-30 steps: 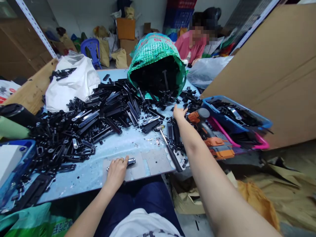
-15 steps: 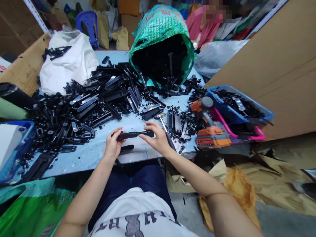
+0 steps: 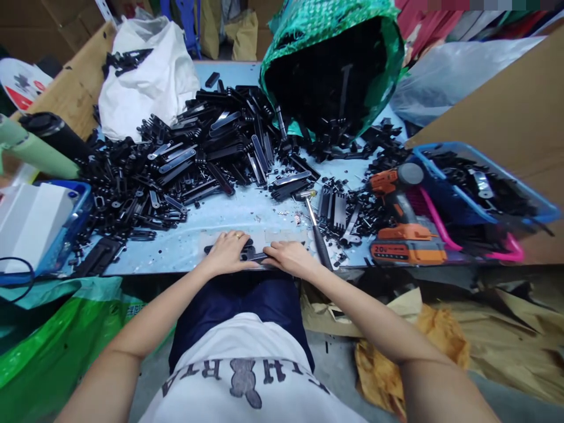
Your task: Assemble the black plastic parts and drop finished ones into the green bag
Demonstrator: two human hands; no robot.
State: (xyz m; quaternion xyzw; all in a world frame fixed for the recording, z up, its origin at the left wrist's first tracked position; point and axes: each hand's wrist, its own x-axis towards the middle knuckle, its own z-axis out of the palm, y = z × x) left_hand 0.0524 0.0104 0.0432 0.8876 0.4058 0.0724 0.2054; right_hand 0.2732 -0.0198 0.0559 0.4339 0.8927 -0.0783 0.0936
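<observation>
Both hands are low at the table's front edge, over a pale board there. Between them lies a slim black plastic part (image 3: 253, 254), mostly covered by fingers. My left hand (image 3: 227, 252) is palm down, its fingers closed over the part's left end. With its fingers bent, my right hand (image 3: 288, 257) grips the right end. A second black piece (image 3: 207, 249) pokes out left of my left hand. To the right of my right hand lies a hammer (image 3: 318, 232) with a black handle, beside a small row of black bars (image 3: 333, 207).
Heaps of black parts (image 3: 176, 170) spread over the blue table (image 3: 211, 220). Behind stand a white sack (image 3: 145, 88) and an open green woven sack (image 3: 282, 53). On the right are an orange cordless driver (image 3: 403, 217) and a blue basket (image 3: 493, 158); a blue bin (image 3: 81, 205) stands left.
Both hands have come down from above the table onto its front edge with the black part, which they held up lengthwise before. The head view has shifted, so the bench looks nearer.
</observation>
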